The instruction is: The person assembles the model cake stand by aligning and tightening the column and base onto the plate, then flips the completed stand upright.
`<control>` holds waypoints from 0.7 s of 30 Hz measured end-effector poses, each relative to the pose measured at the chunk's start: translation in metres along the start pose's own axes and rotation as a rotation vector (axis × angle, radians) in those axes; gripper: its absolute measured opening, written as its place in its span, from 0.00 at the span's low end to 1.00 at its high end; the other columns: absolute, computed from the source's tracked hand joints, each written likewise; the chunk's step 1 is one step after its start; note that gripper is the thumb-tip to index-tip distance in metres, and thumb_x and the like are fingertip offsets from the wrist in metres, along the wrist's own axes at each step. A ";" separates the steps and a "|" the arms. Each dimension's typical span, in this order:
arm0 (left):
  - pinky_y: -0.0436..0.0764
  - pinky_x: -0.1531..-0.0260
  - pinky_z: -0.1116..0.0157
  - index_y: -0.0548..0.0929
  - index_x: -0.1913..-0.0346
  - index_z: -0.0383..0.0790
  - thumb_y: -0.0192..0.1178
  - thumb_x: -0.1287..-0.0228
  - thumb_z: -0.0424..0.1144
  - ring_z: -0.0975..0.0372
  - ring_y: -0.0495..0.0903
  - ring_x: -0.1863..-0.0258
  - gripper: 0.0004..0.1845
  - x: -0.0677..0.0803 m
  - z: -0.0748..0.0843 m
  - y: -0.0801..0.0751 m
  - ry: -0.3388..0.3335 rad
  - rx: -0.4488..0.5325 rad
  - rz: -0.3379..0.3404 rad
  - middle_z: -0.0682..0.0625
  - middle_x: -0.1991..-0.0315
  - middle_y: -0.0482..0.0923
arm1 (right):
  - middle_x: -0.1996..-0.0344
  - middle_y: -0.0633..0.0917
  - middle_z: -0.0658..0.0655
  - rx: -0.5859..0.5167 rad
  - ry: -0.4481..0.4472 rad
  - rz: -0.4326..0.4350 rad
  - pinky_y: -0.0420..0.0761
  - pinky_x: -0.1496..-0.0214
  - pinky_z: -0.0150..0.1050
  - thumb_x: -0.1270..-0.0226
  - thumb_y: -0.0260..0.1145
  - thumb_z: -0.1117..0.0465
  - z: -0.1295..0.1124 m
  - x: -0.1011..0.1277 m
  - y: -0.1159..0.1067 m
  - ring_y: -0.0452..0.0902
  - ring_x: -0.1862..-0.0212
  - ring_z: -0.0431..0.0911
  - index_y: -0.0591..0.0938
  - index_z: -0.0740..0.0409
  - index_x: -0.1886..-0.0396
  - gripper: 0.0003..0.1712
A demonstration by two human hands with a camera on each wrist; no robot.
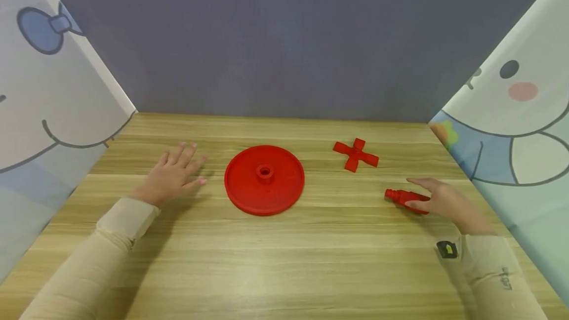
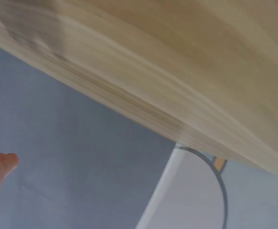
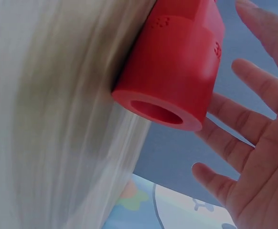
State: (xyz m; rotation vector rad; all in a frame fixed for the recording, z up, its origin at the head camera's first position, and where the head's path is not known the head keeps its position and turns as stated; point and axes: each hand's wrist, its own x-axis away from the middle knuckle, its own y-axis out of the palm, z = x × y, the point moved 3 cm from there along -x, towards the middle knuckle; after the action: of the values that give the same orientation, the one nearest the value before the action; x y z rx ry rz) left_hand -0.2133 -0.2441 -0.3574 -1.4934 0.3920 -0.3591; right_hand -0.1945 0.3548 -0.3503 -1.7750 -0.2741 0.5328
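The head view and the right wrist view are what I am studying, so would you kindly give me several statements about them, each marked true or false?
1. The red disc has a raised hub at its middle. True.
2. The left hand has its fingers spread. True.
3. The left hand grips the disc. False: it is apart from it.
4. The right hand is nearer the red bottle-shaped part than the red cross. True.
5. The cross has three arms. False: four.
6. The bottle-shaped part's end in the right wrist view is solid. False: it has an opening.
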 end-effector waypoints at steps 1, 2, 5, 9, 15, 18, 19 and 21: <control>0.47 0.38 0.33 0.61 0.28 0.36 0.47 0.31 0.62 0.36 0.42 0.29 0.39 -0.001 0.002 0.002 0.005 -0.001 -0.006 0.30 0.27 0.47 | 0.57 0.81 0.75 -0.004 0.013 -0.011 0.77 0.55 0.59 0.59 0.80 0.61 0.000 0.001 0.001 0.78 0.55 0.68 0.79 0.74 0.50 0.35; 0.47 0.37 0.33 0.61 0.28 0.36 0.47 0.31 0.62 0.36 0.42 0.29 0.40 -0.003 0.004 0.005 0.011 -0.001 -0.013 0.31 0.27 0.46 | 0.56 0.81 0.75 -0.007 0.020 -0.017 0.77 0.55 0.59 0.58 0.80 0.61 -0.001 0.001 0.002 0.78 0.55 0.68 0.79 0.74 0.50 0.35; 0.47 0.37 0.33 0.60 0.28 0.35 0.46 0.31 0.63 0.37 0.41 0.28 0.41 -0.007 0.011 0.010 0.036 0.010 -0.031 0.31 0.27 0.46 | 0.57 0.82 0.74 -0.010 0.021 -0.020 0.77 0.55 0.58 0.58 0.80 0.60 -0.002 0.002 0.003 0.78 0.56 0.67 0.79 0.73 0.50 0.34; 0.47 0.36 0.35 0.58 0.27 0.34 0.47 0.30 0.61 0.38 0.41 0.28 0.40 -0.011 0.021 0.013 0.054 0.030 -0.050 0.33 0.26 0.46 | 0.58 0.82 0.73 -0.001 0.008 -0.016 0.78 0.56 0.57 0.59 0.80 0.60 -0.002 0.002 0.006 0.79 0.57 0.66 0.80 0.72 0.51 0.34; 0.45 0.35 0.36 0.53 0.25 0.37 0.46 0.31 0.63 0.39 0.39 0.27 0.43 -0.017 0.030 0.018 0.040 0.119 -0.137 0.38 0.25 0.45 | 0.58 0.83 0.73 -0.014 0.027 -0.035 0.78 0.56 0.56 0.58 0.80 0.62 -0.002 0.002 0.009 0.80 0.57 0.64 0.80 0.73 0.51 0.33; 0.45 0.35 0.36 0.52 0.25 0.39 0.46 0.33 0.65 0.40 0.39 0.27 0.44 -0.019 0.033 0.020 0.040 0.140 -0.156 0.40 0.25 0.46 | 0.57 0.82 0.73 -0.032 0.063 -0.067 0.79 0.57 0.55 0.56 0.79 0.61 -0.002 0.002 0.010 0.80 0.57 0.63 0.80 0.73 0.50 0.33; 0.45 0.35 0.36 0.53 0.25 0.39 0.46 0.33 0.65 0.40 0.40 0.27 0.44 -0.019 0.034 0.020 0.044 0.143 -0.154 0.41 0.25 0.47 | 0.57 0.82 0.73 -0.034 0.073 -0.077 0.79 0.58 0.54 0.55 0.79 0.60 -0.001 0.002 0.010 0.80 0.58 0.62 0.79 0.74 0.50 0.33; 0.45 0.35 0.36 0.54 0.25 0.39 0.47 0.33 0.65 0.40 0.41 0.27 0.44 -0.021 0.036 0.020 0.053 0.147 -0.150 0.41 0.25 0.49 | 0.57 0.82 0.73 -0.035 0.097 -0.098 0.79 0.60 0.52 0.54 0.78 0.59 0.000 0.002 0.010 0.80 0.60 0.59 0.79 0.74 0.50 0.33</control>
State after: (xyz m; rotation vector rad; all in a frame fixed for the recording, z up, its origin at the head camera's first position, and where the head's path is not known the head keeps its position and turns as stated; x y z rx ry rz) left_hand -0.2156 -0.2014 -0.3759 -1.3752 0.2898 -0.5356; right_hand -0.1937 0.3526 -0.3602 -1.8054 -0.3028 0.3727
